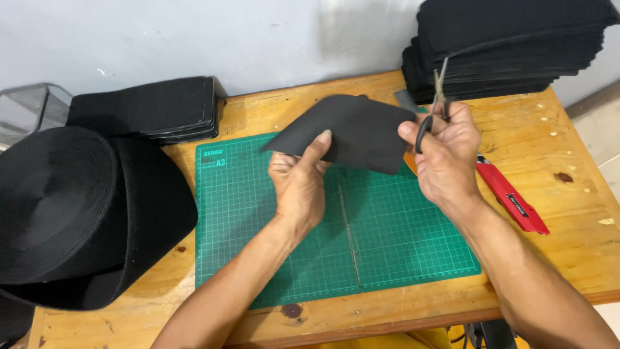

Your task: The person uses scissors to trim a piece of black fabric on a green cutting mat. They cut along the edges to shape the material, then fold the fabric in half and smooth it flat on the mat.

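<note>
- The left hand (298, 184) pinches a black fabric piece (352, 131) by its lower edge, holding it up above a green cutting mat (387, 239).
- The right hand (445, 155) grips scissors (436, 103) at the fabric's right edge, blades pointing up.
- A red utility knife (513, 197) lies on the wooden tabletop (568, 213) just right of the mat.
- A big black fabric roll (77, 213) sits at left; stacks of cut black pieces (497, 45) stand at the back.
</note>
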